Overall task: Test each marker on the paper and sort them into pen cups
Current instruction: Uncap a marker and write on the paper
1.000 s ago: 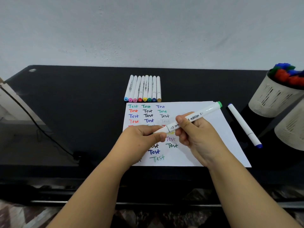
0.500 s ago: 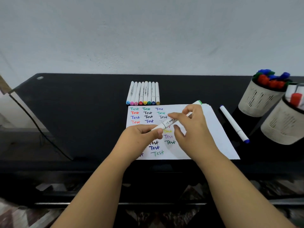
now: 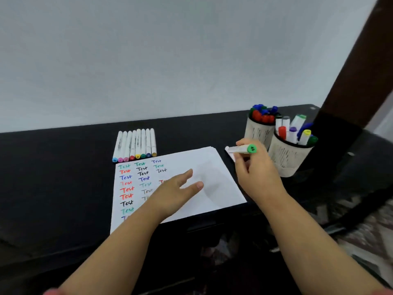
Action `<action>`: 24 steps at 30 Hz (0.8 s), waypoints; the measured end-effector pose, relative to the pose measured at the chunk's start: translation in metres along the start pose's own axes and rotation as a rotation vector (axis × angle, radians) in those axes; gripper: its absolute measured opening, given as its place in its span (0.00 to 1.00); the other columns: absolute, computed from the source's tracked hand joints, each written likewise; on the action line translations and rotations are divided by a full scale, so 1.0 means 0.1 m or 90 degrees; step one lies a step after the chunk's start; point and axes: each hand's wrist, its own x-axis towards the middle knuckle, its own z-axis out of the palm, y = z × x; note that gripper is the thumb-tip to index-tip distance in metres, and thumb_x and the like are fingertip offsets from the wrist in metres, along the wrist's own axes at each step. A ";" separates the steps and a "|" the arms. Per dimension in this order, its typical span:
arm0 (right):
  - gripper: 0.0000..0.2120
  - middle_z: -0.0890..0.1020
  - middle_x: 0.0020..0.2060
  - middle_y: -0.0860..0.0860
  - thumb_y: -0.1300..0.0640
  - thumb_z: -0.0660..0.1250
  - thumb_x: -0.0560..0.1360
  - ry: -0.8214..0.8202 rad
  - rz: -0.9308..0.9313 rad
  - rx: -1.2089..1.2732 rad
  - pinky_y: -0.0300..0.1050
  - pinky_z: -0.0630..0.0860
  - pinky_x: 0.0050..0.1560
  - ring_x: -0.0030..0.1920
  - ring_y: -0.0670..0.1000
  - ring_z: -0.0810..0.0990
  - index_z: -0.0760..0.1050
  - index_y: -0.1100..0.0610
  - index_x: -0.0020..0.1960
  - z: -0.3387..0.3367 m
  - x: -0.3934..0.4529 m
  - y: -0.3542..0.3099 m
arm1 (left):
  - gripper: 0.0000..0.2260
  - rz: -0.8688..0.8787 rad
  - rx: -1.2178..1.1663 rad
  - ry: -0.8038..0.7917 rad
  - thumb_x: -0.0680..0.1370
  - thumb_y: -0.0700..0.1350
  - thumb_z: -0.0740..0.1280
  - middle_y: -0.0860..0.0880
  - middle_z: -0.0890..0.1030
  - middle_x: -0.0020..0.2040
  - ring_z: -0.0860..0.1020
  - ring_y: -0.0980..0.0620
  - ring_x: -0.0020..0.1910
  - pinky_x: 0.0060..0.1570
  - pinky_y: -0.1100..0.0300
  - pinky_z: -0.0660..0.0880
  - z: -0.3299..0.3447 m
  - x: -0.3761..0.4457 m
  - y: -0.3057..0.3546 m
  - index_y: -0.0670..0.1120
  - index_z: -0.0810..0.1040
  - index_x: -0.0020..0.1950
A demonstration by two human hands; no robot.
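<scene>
My right hand grips a white marker with a green cap, held level just left of the two pen cups. The nearer cup holds white-bodied markers; the farther cup holds markers with red, blue and green caps. My left hand hovers with straight fingers over the white paper, which carries coloured "Test" words on its left half. A row of several capped white markers lies just beyond the paper's far edge. Another marker lying under my right hand is mostly hidden.
The black table runs along a pale wall. A dark wooden post rises at the right, behind the cups. The table's front edge lies just under my forearms.
My left hand let go of the marker and opened over the paper. My right hand carried the green-capped marker right, toward the cups. The view swung right.
</scene>
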 end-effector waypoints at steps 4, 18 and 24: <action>0.09 0.75 0.41 0.47 0.56 0.61 0.79 0.053 0.066 0.022 0.45 0.75 0.36 0.34 0.44 0.75 0.68 0.53 0.59 -0.41 0.04 0.17 | 0.28 0.057 0.097 -0.018 0.78 0.60 0.60 0.56 0.59 0.76 0.60 0.55 0.73 0.67 0.61 0.56 0.27 0.26 0.13 0.55 0.58 0.76; 0.09 0.76 0.51 0.53 0.58 0.59 0.80 0.046 0.077 -0.159 0.45 0.77 0.41 0.43 0.51 0.77 0.69 0.58 0.59 -0.89 0.26 0.55 | 0.35 0.093 0.395 0.025 0.78 0.64 0.53 0.54 0.43 0.78 0.44 0.55 0.76 0.72 0.59 0.43 0.60 0.62 0.06 0.47 0.47 0.78; 0.09 0.70 0.44 0.49 0.54 0.57 0.81 -0.007 0.108 -0.259 0.38 0.60 0.31 0.41 0.49 0.69 0.68 0.59 0.57 -0.84 0.44 0.63 | 0.35 0.085 0.396 0.036 0.78 0.64 0.53 0.55 0.43 0.78 0.44 0.55 0.76 0.72 0.59 0.44 0.60 0.60 0.09 0.48 0.46 0.78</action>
